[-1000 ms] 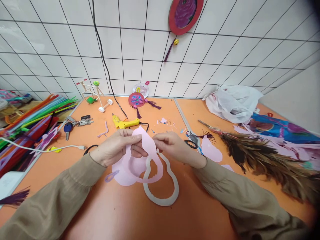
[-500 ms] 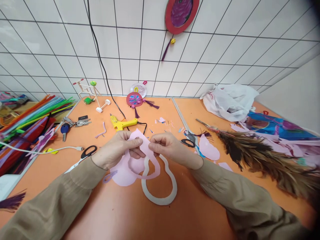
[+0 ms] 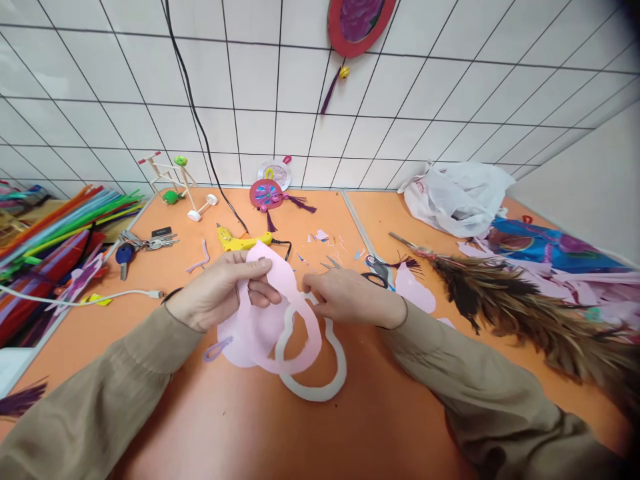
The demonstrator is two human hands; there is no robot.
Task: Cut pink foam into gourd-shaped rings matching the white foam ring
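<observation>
Raised over the table, my left hand (image 3: 227, 287) pinches a pink gourd-shaped paper outline (image 3: 309, 337) by its upper end, thumb on top. The outline hangs down to the right and crosses a white gourd-shaped frame (image 3: 314, 392) lying on the table. My right hand (image 3: 345, 297) is at the narrow top of that white frame, fingers curled down around its edge; the fingertips are partly hidden. Under the pink outline lies a solid pink gourd-shaped piece (image 3: 233, 343) with a small purple loop (image 3: 217, 349) at its left.
A yellow glue gun (image 3: 243, 241) lies behind my hands. Black-handled scissors (image 3: 375, 280) are beside my right hand. Keys (image 3: 150, 241), a white cable (image 3: 125, 296) and pipe cleaners (image 3: 70, 223) lie left. A feather bunch (image 3: 505, 300) and white plastic bag (image 3: 455, 200) are on the right.
My right hand has let go of the pink outline and moved down to the top of the white frame, which has shifted slightly left. My left hand still holds the pink outline.
</observation>
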